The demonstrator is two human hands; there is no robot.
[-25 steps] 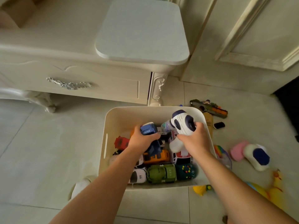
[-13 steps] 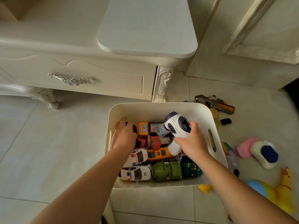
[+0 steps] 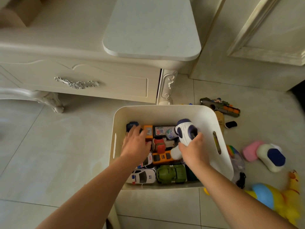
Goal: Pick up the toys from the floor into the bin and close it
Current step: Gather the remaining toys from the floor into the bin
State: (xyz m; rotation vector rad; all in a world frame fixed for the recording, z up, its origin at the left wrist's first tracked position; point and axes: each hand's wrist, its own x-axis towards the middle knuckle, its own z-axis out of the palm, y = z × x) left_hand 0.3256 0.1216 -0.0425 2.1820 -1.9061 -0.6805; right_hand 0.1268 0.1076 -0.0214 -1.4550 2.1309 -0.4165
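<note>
A cream plastic bin (image 3: 204, 116) stands on the tiled floor, holding several toy cars and blocks. My right hand (image 3: 193, 151) grips a white and dark blue toy drill (image 3: 184, 129) inside the bin, at its right side. My left hand (image 3: 137, 144) lies flat with straight fingers over the toys at the bin's left, fingertips by a dark blue toy (image 3: 132, 125). Loose on the floor to the right are a toy gun (image 3: 221, 106), a pink toy (image 3: 250, 152), a white and blue toy (image 3: 272, 157) and a yellow and blue toy (image 3: 272, 199).
A cream cabinet with a silver drawer handle (image 3: 76, 83) stands just behind the bin, and a pale lid-like board (image 3: 151, 27) lies on its top. A cream door panel (image 3: 264, 38) fills the right back. Bare tiles lie to the bin's left.
My left hand let go of the dark blue toy at the bin's back left and flattened over the toys. My right hand lowered the toy drill deeper into the bin.
</note>
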